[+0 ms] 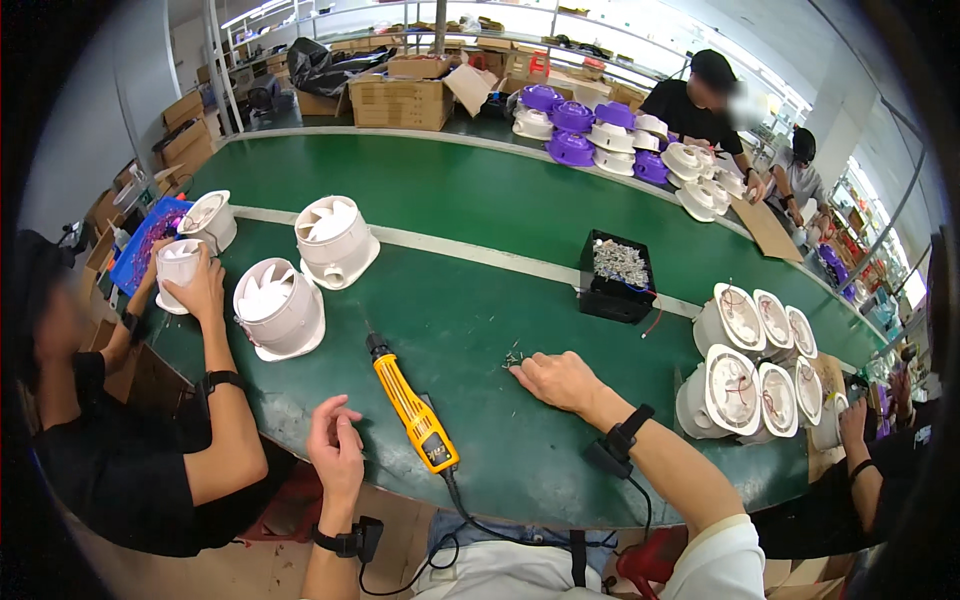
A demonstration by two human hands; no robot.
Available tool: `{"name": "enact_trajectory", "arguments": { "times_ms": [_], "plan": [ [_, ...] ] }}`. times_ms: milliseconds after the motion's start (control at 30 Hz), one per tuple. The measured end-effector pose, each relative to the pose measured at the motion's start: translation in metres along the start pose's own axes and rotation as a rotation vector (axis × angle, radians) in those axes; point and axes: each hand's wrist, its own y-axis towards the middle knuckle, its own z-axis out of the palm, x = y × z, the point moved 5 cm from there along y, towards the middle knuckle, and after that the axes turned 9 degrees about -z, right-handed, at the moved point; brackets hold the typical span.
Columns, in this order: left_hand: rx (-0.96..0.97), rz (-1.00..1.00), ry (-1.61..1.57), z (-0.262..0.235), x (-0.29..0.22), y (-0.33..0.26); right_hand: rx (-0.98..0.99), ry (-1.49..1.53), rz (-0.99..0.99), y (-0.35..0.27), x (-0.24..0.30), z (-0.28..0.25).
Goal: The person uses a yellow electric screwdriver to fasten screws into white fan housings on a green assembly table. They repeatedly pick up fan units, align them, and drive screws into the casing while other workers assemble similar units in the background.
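My right hand (558, 381) is down on the green table, fingers bunched at the edge of a small scatter of screws (512, 358). What its fingertips hold, if anything, is hidden. At the table's near edge my left hand (335, 445) is raised, palm turned inward, with loosely bent fingers apart and nothing in them. Between the hands lies a yellow electric screwdriver (412, 408), its black tip pointing away from me and its cord running toward my lap. Two white fan housings with blades, one nearer (272, 308) and one farther (335, 243), stand to the left.
A black bin (616, 279) of small metal parts stands ahead. Several white housings (735, 385) with wires are stacked at right. On the left a co-worker's hands (203, 290) hold another housing near a blue tray (140, 250). Purple and white housings (573, 117) crowd the far side.
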Motion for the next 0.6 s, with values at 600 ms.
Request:
{"name": "enact_trajectory", "arguments": {
  "times_ms": [600],
  "plan": [
    [0.005, 0.049, 0.122, -0.001, 0.000, 0.000, -0.123, -0.061, 0.736, 0.009, -0.213, -0.088]
  ]
}}
